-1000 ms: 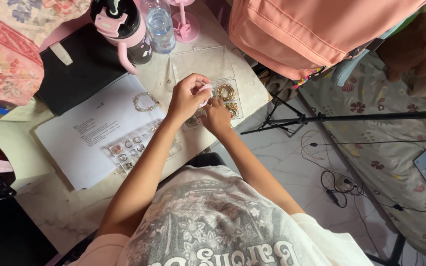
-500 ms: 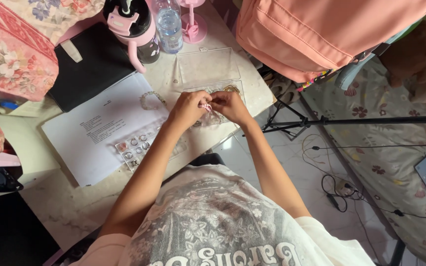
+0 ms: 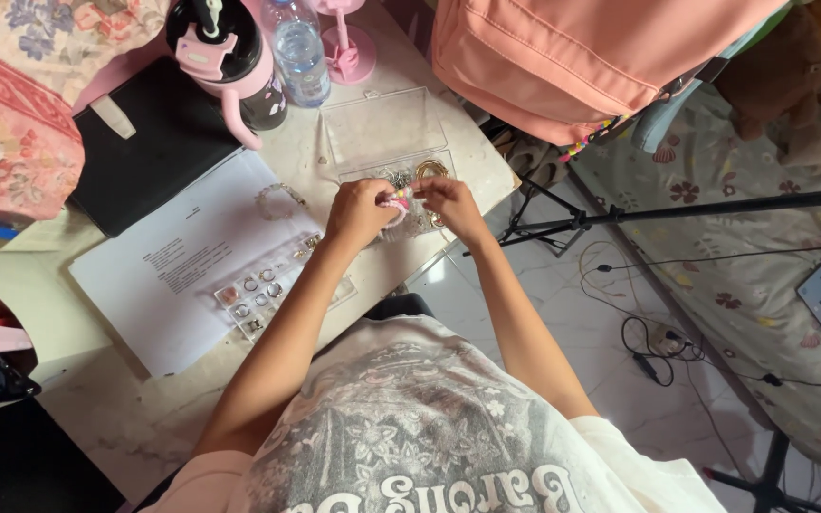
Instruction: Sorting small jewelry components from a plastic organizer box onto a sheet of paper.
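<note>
Two bare hands meet over one clear plastic compartment box [image 3: 387, 133], its lid open, on a pale marble tabletop [image 3: 125, 418]. The left hand [image 3: 358, 214] and right hand [image 3: 450, 201] pinch one small pink beaded bracelet [image 3: 395, 199] between closed fingertips, just above the box's gold rings. Both forearms reach forward, converging. Nearby lie one pale beaded bracelet [image 3: 276, 200] on one white printed sheet [image 3: 182, 261], one second clear ring tray [image 3: 260, 293], one black folder [image 3: 149, 142], one pink-and-black tumbler [image 3: 225, 59] and one plastic water bottle [image 3: 298, 52].
</note>
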